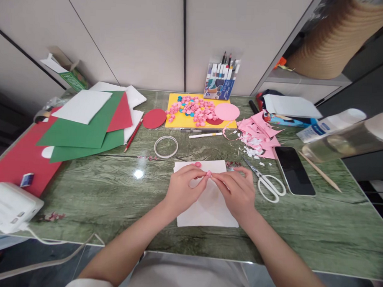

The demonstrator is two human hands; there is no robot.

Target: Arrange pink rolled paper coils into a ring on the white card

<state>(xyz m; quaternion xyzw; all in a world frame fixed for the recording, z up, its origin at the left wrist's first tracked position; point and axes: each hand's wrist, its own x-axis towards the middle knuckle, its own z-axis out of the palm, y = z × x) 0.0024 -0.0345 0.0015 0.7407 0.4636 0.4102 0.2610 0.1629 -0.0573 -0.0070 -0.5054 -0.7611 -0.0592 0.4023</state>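
Pink piece: a small pink piece (208,173) sits at the meeting fingertips, above the white paper (204,217); its exact form is too small to tell.
Left hand: the left hand (184,185) pinches the piece between thumb and forefinger.
Right hand: the right hand (239,193) has its thumb and forefinger closed on the same piece from the other side; its outer fingers are lifted clear.
Pinch risk: the grip is all fingertip, so uneven pressure could squash the piece, or a slip could flick it away; a hard pull between the hands might tear it.
White paper: a pink round bit (198,164) lies near its far edge, just beyond the left fingers; a careless knuckle could knock it off.
Scissors: white-handled scissors (270,188) lie just right of the right hand; a sideways sweep of that hand could meet them.
Scraps: white snippets (252,152) lie loose by the pink offcuts (259,129); a draught or sleeve could scatter them.
Yellow sheet: many pink balls (200,110), with some blue and yellow, crowd the yellow sheet (172,102); a bump could roll some off.
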